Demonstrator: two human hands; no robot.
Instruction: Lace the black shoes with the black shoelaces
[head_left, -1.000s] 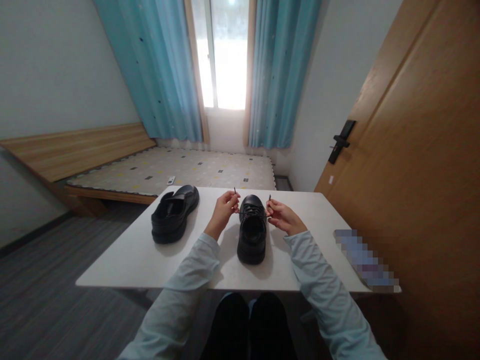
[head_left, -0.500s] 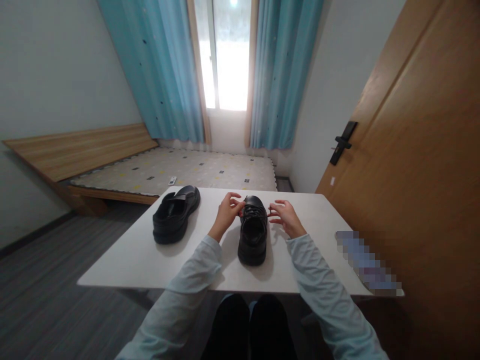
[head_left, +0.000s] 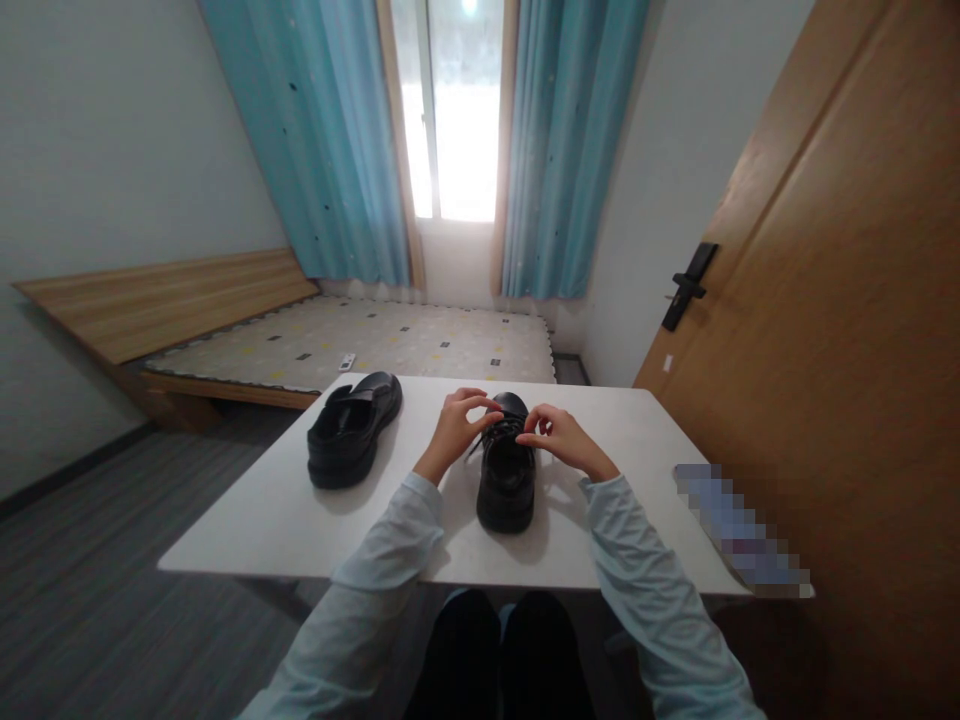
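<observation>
A black lace-up shoe [head_left: 507, 490] stands on the white table [head_left: 285, 540], its toe pointing away from me. My left hand [head_left: 457, 428] is at the left side of its laces [head_left: 504, 428], thumb and fingers curved together near the lacing; what they pinch is too small to make out. From the right, my right hand [head_left: 559, 436] reaches over the shoe's opening with its thumb and fingertips at the laces, and any lace between them is hidden. A lace end hangs out at the shoe's left side. Another black shoe [head_left: 349, 435] stands to the left.
A pixelated flat item [head_left: 739, 530] lies along the table's right edge, beside a wooden door [head_left: 840, 300]. Behind the table is a bed [head_left: 405, 340] with a small white remote [head_left: 346, 362] on it. Blue curtains frame the window.
My right hand has moved left, from beside the shoe to over its laces. My left hand has shifted slightly to the right, its fingertips now over the lacing. The other shoe has stayed put.
</observation>
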